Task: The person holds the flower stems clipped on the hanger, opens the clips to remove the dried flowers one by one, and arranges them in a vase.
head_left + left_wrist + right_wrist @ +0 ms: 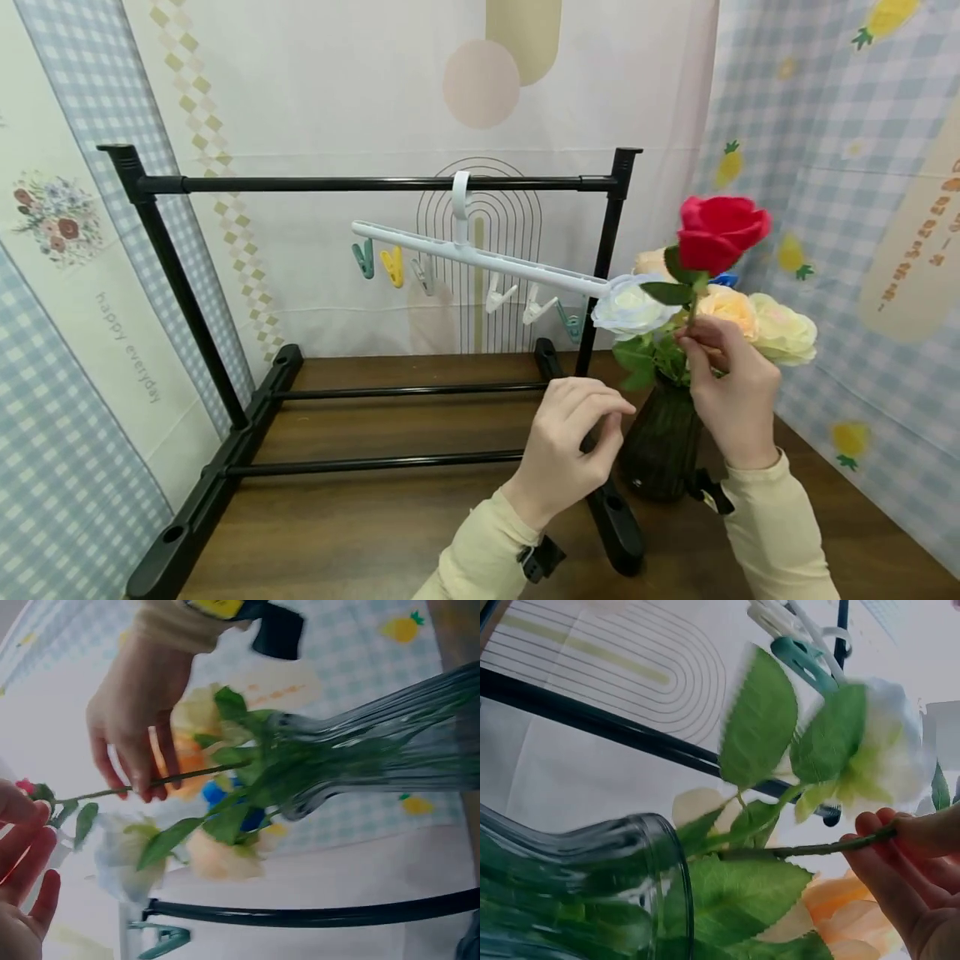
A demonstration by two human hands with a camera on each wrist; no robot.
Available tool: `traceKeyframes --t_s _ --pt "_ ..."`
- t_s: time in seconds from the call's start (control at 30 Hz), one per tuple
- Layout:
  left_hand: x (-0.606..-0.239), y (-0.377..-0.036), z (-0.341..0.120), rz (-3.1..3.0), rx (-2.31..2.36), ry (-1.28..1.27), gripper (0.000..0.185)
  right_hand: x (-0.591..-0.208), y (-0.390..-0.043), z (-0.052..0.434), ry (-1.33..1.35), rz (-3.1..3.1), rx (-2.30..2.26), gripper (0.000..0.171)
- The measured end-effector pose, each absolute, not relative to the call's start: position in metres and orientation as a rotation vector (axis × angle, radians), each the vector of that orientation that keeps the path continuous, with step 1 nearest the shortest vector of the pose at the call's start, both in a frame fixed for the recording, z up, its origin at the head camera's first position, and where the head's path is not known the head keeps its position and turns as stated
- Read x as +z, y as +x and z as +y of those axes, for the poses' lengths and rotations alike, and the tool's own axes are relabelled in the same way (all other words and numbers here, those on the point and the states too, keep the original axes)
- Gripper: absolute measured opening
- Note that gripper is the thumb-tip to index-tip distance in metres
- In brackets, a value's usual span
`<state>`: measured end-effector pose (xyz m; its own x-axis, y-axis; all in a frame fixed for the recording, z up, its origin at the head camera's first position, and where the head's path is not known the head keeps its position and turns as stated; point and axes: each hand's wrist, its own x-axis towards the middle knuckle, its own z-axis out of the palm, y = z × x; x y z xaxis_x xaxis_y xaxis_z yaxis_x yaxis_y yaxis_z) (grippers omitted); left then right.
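Note:
My right hand (738, 392) pinches the stem (802, 850) of a red rose (723, 235) between thumb and fingers. The bloom stands upright above the hand, while the stem's lower end runs in among leaves at the mouth of a dark ribbed glass vase (660, 442). In the vase are a pale blue-white rose (633, 307), a peach rose (726, 310), a cream rose (782, 329) and a blue flower, mostly hidden. Left of the vase hovers my left hand (566, 442), its fingers loosely bent and holding nothing. The left wrist view shows its fingertips overlapping the red rose's leaves (64, 812).
A black metal rack (375, 184) stands on the brown wooden table (360, 533), its right foot (618, 529) close to the vase. A pale blue hanger (517, 267) hangs tilted from its top bar, with several coloured clips (392, 267). Patterned cloth surrounds the table.

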<state>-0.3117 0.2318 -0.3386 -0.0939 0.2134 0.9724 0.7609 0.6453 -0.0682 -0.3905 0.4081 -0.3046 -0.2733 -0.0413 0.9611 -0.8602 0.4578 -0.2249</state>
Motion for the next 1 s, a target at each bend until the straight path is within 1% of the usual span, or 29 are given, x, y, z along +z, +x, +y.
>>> traceKeyframes --t_s 0.23,0.5,0.57,0.77,1.0 --pt "-0.356 -0.329 0.248 -1.947 -0.601 -0.767 0.015 -0.3 -0.393 0.417 0.685 -1.687 1.15 0.021" --pt "-0.37 -0.355 0.275 -2.25 -0.655 -0.458 0.01 -0.303 -0.394 0.42 0.585 -1.737 1.103 0.016" --pt "-0.372 -0.36 0.282 -2.332 -0.672 -0.385 0.012 -0.306 -0.394 0.421 0.583 -1.746 1.065 0.016" --pt "-0.38 -0.374 0.296 -2.516 -0.704 -0.204 0.042 -0.312 -0.396 0.425 0.573 -1.775 0.97 0.012" --pt "-0.396 -0.389 0.307 -2.639 -0.973 -0.096 0.073 -0.316 -0.399 0.429 0.558 -1.795 0.869 0.01"
